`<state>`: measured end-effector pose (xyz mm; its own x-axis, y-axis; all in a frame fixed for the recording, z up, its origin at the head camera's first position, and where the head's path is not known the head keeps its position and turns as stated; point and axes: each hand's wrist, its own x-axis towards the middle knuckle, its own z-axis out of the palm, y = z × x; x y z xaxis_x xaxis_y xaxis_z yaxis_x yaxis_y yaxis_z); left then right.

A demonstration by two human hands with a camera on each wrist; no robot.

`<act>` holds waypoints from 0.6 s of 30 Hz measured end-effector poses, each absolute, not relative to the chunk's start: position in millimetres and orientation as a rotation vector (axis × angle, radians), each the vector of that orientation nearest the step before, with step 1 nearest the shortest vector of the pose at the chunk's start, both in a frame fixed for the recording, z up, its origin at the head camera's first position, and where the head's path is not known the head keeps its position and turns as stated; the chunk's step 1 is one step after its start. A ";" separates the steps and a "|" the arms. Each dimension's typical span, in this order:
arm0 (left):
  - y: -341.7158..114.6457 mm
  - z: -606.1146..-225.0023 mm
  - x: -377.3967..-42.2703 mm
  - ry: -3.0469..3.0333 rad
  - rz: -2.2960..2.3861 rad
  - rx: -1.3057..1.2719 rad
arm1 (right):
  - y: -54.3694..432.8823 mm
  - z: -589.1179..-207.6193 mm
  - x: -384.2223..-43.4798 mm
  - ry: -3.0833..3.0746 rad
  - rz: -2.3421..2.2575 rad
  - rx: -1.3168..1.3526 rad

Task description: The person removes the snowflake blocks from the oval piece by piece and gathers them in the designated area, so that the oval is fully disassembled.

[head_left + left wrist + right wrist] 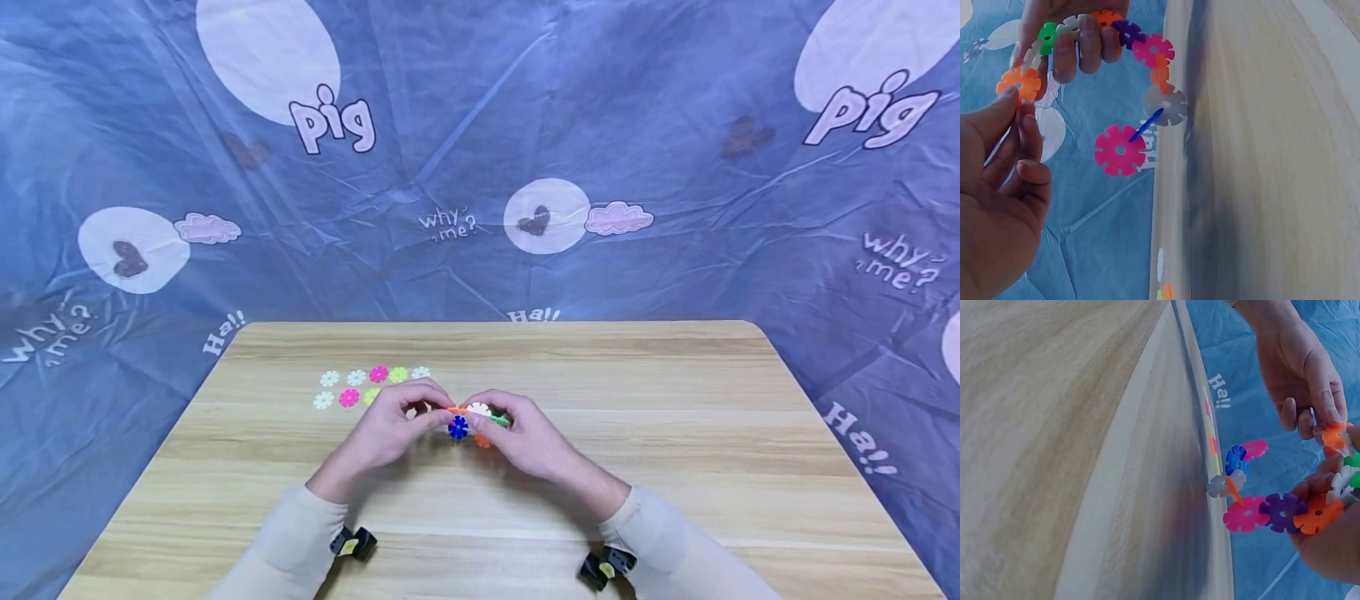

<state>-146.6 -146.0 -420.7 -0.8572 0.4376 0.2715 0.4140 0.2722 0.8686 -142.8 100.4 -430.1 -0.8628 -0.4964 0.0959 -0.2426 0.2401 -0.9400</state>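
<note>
A chain of slotted plastic snowflake discs hangs between both hands, above the table. My left hand (pixel 393 425) pinches the orange disc (pixel 1027 80) at one end between thumb and forefinger. My right hand (pixel 528 433) grips the chain, its fingers curled behind a green disc (pixel 1047 39), whitish discs and another orange disc (pixel 1318 514). Beyond that hand the chain curves through a purple disc (pixel 1283 513), a pink disc (pixel 1246 514), an orange one edge-on, a clear disc (pixel 1165 105) and a blue disc (pixel 458 427), ending in a pink disc (pixel 1120 150).
Loose discs lie in rows on the wooden table (pixel 637 375), left of centre; a pink disc (pixel 348 397) and a white disc (pixel 329 378) are among them. My left hand hides part of the rows. A blue printed cloth (pixel 465 125) hangs behind the table.
</note>
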 end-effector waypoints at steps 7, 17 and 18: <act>-145.9 -421.0 -147.4 2.580 1.705 0.650 | 105.0 -430.2 -143.3 2.271 -1.676 -0.606; -144.6 -423.0 -148.3 2.558 1.748 0.625 | 103.5 -432.7 -144.7 2.341 -1.710 -0.638; -143.3 -423.1 -148.4 2.554 1.766 0.646 | 103.3 -432.5 -144.5 2.339 -1.715 -0.641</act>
<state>-148.4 -143.3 -423.1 -0.9166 0.3112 0.2508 0.3445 0.2968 0.8906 -144.5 103.3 -432.5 -0.8930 -0.4355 0.1134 -0.2391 0.2456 -0.9394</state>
